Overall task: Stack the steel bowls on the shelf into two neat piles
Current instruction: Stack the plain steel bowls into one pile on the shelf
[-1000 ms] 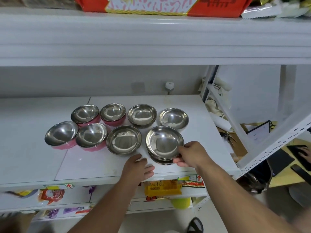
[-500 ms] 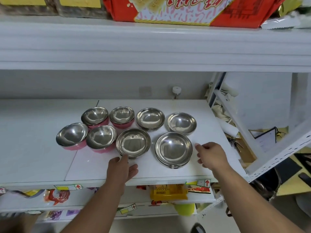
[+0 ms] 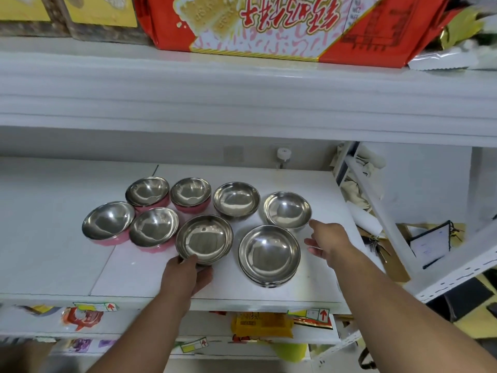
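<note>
Several steel bowls sit on the white shelf (image 3: 53, 254). A short pile of plain steel bowls (image 3: 269, 255) stands at the front right. My left hand (image 3: 188, 275) grips the near rim of the front middle bowl (image 3: 204, 239). My right hand (image 3: 326, 242) is open, its fingertips at the near edge of the right rear bowl (image 3: 287, 209). Another plain bowl (image 3: 236, 199) sits at the back middle. Several pink-sided bowls (image 3: 109, 223) cluster on the left, single and unstacked.
A red snack bag (image 3: 269, 25) and boxes lie on the upper shelf overhead. The shelf's right upright (image 3: 376, 219) stands beside the bowls. Packets (image 3: 262, 324) fill the lower shelf. A small white knob (image 3: 283, 153) is on the back wall.
My right hand let go of the front right pile and moved back toward the right rear bowl. My left hand moved forward onto the front middle bowl's rim.
</note>
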A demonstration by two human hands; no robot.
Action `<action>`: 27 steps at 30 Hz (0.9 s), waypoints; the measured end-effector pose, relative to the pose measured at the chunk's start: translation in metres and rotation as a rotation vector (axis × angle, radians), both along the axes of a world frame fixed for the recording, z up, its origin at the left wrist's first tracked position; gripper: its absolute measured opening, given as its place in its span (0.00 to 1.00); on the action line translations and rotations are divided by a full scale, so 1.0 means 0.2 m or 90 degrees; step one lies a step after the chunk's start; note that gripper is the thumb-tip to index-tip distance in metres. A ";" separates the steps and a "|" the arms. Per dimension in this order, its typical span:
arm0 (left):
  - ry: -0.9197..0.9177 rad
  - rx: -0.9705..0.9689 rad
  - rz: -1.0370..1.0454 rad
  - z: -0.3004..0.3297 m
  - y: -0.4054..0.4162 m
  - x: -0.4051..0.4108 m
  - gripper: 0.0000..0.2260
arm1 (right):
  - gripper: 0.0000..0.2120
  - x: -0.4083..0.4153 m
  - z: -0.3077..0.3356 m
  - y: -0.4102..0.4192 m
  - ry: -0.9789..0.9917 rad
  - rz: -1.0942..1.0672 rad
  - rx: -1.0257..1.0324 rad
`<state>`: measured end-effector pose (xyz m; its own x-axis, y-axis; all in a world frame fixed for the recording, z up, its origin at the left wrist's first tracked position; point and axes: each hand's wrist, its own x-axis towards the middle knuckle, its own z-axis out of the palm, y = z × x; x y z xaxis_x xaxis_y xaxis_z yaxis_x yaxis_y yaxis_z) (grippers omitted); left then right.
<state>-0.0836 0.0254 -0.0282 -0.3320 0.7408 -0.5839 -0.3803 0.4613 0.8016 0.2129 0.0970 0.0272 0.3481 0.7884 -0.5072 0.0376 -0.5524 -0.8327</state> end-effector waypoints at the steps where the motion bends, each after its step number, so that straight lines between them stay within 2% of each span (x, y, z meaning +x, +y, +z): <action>1: -0.005 0.003 0.001 0.00 0.00 0.00 0.12 | 0.12 0.00 -0.01 0.03 0.025 -0.008 -0.010; 10: -0.031 0.011 0.025 0.03 -0.01 0.01 0.11 | 0.10 -0.02 -0.12 0.22 0.078 0.041 -0.066; 16: 0.000 0.014 0.022 0.07 -0.04 0.01 0.12 | 0.08 -0.03 -0.14 0.22 0.017 0.034 -0.081; 20: 0.014 0.020 0.021 0.10 -0.05 0.00 0.13 | 0.10 0.00 -0.14 0.21 0.005 0.022 -0.053; 27: 0.035 0.076 0.000 0.24 -0.05 0.00 0.14 | 0.10 0.06 -0.06 0.12 0.055 -0.048 0.046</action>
<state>-0.0831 0.0162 0.0199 -0.3615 0.8035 -0.4731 -0.3344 0.3619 0.8702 0.2244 0.1208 0.0157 0.3651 0.7971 -0.4809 -0.0750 -0.4897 -0.8687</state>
